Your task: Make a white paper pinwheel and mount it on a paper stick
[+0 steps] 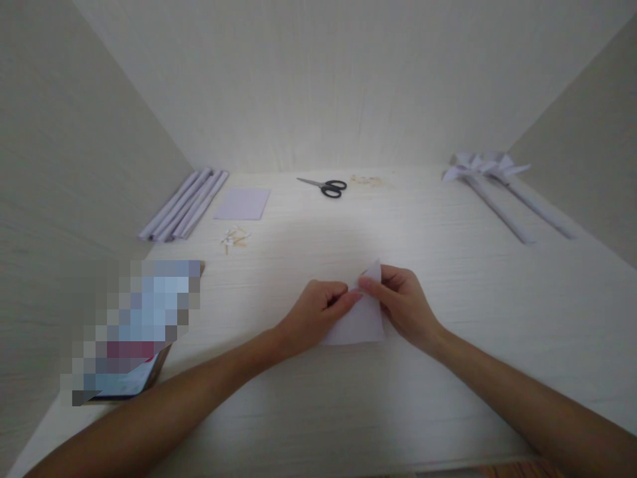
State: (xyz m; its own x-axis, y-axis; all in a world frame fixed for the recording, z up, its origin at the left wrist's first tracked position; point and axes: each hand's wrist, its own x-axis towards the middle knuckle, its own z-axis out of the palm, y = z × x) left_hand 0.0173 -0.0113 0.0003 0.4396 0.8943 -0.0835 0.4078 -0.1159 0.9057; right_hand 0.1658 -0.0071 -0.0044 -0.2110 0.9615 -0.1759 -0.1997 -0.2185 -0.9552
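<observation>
A pale lilac sheet of paper (362,323) is between my hands, low over the middle of the white table (279,418). Its upper part is folded or bent to a point. With thumb and curled fingers, my left hand (318,312) pinches the paper's left side. My right hand (403,299) grips the upper right edge, thumb in front and the other fingers partly hidden behind the sheet. The two thumbs nearly meet near the paper's top.
Rolled paper tubes (184,204) and a square paper stack (242,204) lie back left, near small sticks (233,239). Black-handled scissors (326,186) and tiny pieces (365,180) are at the back. Two paper pinwheels (490,172) lie right. A blurred-out tablet or phone (139,332) stands left.
</observation>
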